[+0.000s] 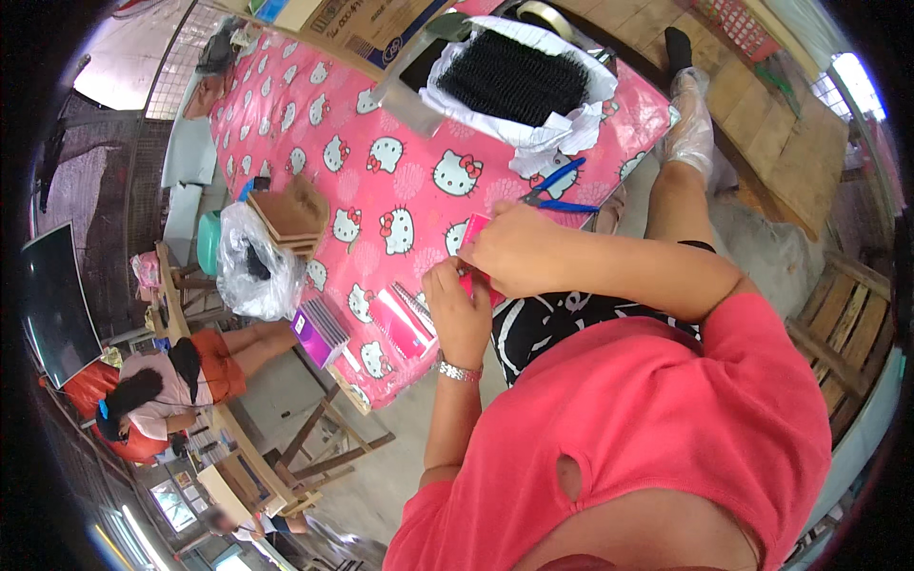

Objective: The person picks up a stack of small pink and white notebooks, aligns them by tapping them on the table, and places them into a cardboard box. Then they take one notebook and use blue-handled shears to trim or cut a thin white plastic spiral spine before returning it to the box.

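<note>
My left hand, with a silver watch on its wrist, is closed at the table's near edge. My right hand is closed right beside it, fingers curled. Between them is a small bright pink piece, partly hidden by the fingers; its kind is unclear. Just beyond my right hand lies a hand tool with blue handles, scissors or pliers. Left of my left hand rests a group of flat pink packs, and farther left a stack of purple boxes.
The table has a pink cat-print cover. At its far side stand a paper-lined box of black wavy strands, a tape roll and a cardboard carton. Brown trays and a clear plastic bag are left. Two people are farther left.
</note>
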A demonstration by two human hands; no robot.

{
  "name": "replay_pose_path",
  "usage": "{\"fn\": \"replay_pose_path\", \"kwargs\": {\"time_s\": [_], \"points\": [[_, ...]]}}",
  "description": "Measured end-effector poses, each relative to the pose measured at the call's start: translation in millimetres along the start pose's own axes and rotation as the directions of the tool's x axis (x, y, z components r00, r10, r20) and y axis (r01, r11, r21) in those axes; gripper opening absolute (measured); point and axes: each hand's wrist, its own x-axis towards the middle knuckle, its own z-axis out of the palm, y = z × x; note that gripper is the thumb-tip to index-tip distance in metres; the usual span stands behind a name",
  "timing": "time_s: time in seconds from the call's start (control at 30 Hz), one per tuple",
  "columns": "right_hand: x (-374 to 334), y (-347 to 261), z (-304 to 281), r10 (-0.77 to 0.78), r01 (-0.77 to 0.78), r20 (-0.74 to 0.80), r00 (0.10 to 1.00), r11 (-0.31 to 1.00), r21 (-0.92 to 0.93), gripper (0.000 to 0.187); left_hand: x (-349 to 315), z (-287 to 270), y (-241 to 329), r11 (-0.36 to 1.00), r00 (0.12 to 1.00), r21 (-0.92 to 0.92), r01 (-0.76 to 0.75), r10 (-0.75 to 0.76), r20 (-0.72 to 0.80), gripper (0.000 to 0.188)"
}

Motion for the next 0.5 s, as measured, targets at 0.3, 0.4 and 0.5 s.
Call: {"fn": "replay_pose_path", "kwargs": {"time_s": [0.3, 0.4, 0.5], "points": [[8, -4, 0, -0.033, 0.037, 0.045, 0.998, 0.995, -0.095, 0.019, 1, -11, -10, 0.993, 1.000, -0.119, -0.009, 0.007, -0.013, 0.030], [6, -16, 0, -0.072, 0.067, -0.058, 0.996, 0.994, -0.082, 0.017, 0, -10, -17, 0.998, 1.000, -0.055, 0.005, -0.007, -0.030, 0.030], [15, -4, 11, -0.030, 0.040, 0.086, 0.996, 0.993, -0.109, 0.016, 1, -7, -19, 0.993, 0.998, -0.120, -0.011, 0.003, -0.063, 0.028]]}}
